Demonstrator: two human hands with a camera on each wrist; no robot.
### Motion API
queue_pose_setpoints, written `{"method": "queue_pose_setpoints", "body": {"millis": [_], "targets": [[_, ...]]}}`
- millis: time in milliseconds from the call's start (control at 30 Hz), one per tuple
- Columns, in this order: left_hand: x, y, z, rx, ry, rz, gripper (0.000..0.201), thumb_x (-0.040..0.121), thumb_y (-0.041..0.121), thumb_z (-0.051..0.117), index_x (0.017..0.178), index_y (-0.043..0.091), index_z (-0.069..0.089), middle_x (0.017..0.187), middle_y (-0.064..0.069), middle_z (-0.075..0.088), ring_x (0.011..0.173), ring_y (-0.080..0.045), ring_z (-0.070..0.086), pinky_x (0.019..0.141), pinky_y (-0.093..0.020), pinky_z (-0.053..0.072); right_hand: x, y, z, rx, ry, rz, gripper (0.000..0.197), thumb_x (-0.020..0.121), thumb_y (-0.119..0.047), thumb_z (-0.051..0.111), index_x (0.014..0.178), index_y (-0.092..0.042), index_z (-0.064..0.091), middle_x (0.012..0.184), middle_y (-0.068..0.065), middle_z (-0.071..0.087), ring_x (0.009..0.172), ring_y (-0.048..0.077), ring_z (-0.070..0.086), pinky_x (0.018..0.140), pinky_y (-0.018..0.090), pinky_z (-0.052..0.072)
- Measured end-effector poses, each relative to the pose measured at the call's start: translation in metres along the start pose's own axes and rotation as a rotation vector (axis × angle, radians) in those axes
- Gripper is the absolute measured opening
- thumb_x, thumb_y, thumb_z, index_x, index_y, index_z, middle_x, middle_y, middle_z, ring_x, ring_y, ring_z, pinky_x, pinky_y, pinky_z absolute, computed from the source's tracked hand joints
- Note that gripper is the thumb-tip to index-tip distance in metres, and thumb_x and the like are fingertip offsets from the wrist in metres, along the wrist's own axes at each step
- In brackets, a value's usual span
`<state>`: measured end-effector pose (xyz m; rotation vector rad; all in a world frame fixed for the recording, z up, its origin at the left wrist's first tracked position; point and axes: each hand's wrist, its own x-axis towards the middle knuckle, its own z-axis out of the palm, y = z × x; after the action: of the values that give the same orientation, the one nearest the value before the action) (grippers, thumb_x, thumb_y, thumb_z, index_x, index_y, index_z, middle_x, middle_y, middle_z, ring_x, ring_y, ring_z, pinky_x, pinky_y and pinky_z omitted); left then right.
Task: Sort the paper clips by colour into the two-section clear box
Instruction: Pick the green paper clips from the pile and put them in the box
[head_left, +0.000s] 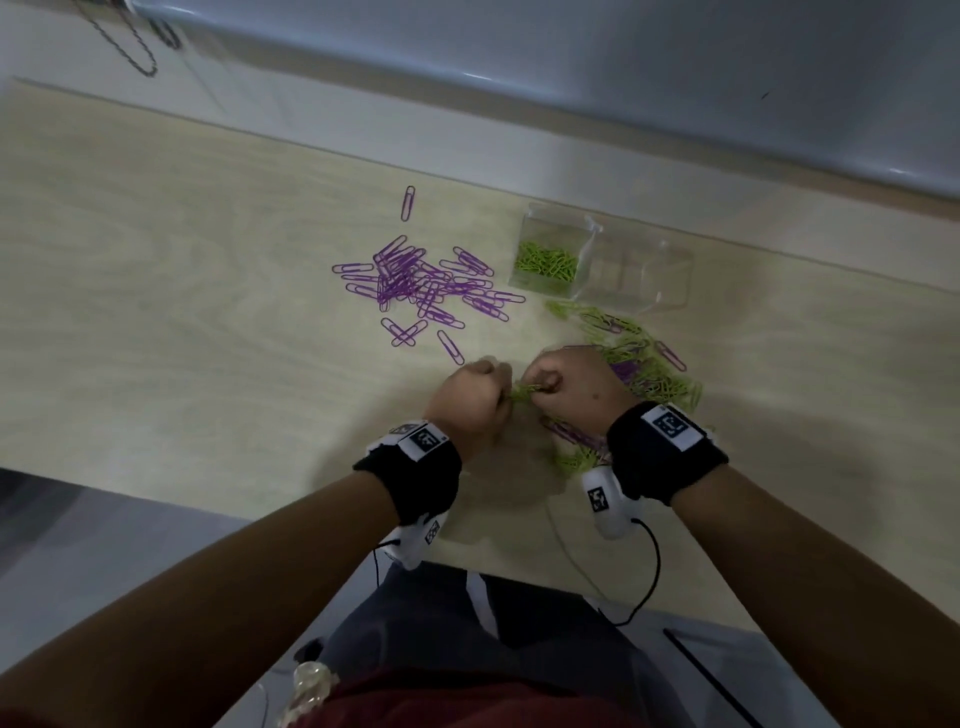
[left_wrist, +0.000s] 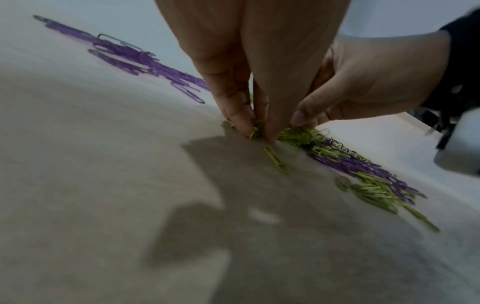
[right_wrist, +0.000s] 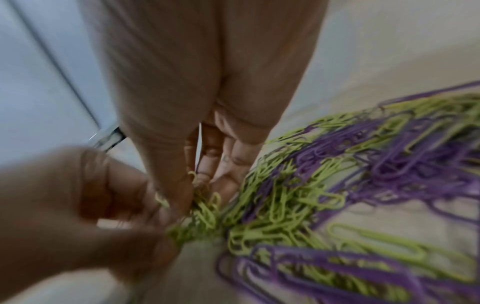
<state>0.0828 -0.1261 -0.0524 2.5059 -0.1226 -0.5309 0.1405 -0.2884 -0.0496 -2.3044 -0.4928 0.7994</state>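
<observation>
Both hands meet low over the table, knuckles up. My left hand (head_left: 503, 397) pinches a small bunch of green paper clips (head_left: 521, 391) with thumb and fingertips (left_wrist: 245, 125). My right hand (head_left: 537, 387) grips the same green bunch (right_wrist: 205, 214) from the other side. One green clip (left_wrist: 276, 160) lies loose just below the left fingers. A mixed green and purple pile (head_left: 641, 364) spreads under and beyond the right hand. The clear two-section box (head_left: 670, 291) stands behind it; its left section holds green clips (head_left: 545, 262), while its right section looks empty.
A spread of purple clips (head_left: 421, 283) lies left of the box, with one stray purple clip (head_left: 408, 202) farther back. More mixed clips (head_left: 576, 447) lie under the right wrist. The pale wooden table (head_left: 182, 291) ends at a wall ledge behind the box.
</observation>
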Motion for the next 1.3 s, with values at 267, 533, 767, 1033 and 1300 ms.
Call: {"method": "queue_pose_setpoints", "body": {"millis": [267, 533, 767, 1033, 1300], "targets": [[0.011, -0.006, -0.021, 0.086, -0.169, 0.127, 0.012, 0.083, 0.016, 0.055, 0.077, 0.006, 0.058, 0.083, -0.013, 0.063, 0.078, -0.03, 0.058, 0.069, -0.034, 0.046, -0.009, -0.016, -0.061, 0.891, 0.16, 0.139, 0.033, 0.058, -0.008, 0.084, 0.086, 0.001, 0.069, 0.069, 0.007, 0.07, 0.059, 0.017, 0.063, 0.06, 0.024, 0.053], [0.034, 0.008, -0.08, -0.419, 0.111, 0.112, 0.006, 0.079, 0.009, 0.069, 0.075, 0.008, 0.065, 0.069, -0.003, 0.063, 0.064, -0.011, 0.055, 0.061, -0.018, 0.045, 0.041, -0.048, -0.115, 1.102, 0.388, -0.059, 0.016, 0.068, 0.008, 0.075, 0.077, -0.003, 0.068, 0.071, 0.009, 0.067, 0.065, 0.021, 0.064, 0.07, 0.033, 0.057], [0.107, 0.034, -0.099, -0.517, 0.442, 0.081, 0.006, 0.08, 0.014, 0.067, 0.082, 0.009, 0.066, 0.077, -0.006, 0.067, 0.072, -0.02, 0.062, 0.072, -0.036, 0.054, 0.066, -0.019, -0.086, 0.239, 0.447, 0.031, 0.023, 0.075, 0.001, 0.071, 0.097, -0.006, 0.072, 0.095, 0.007, 0.072, 0.082, 0.01, 0.062, 0.074, 0.004, 0.047], [0.098, 0.027, -0.056, -0.013, 0.358, 0.325, 0.009, 0.083, 0.011, 0.061, 0.088, 0.005, 0.066, 0.093, -0.012, 0.06, 0.081, -0.025, 0.056, 0.068, -0.029, 0.046, 0.001, 0.017, -0.064, -0.072, 0.369, -0.058, 0.012, 0.081, 0.0, 0.063, 0.084, -0.009, 0.071, 0.086, 0.004, 0.067, 0.073, 0.013, 0.058, 0.072, 0.025, 0.051], [0.068, 0.023, 0.005, -0.026, -0.013, 0.035, 0.015, 0.068, 0.004, 0.064, 0.082, 0.006, 0.057, 0.089, -0.015, 0.053, 0.079, -0.034, 0.055, 0.068, -0.038, 0.047, 0.003, 0.028, -0.036, -0.354, 0.182, 0.036, 0.028, 0.085, -0.002, 0.055, 0.11, -0.012, 0.064, 0.113, 0.005, 0.056, 0.103, 0.027, 0.05, 0.083, 0.04, 0.048]]}}
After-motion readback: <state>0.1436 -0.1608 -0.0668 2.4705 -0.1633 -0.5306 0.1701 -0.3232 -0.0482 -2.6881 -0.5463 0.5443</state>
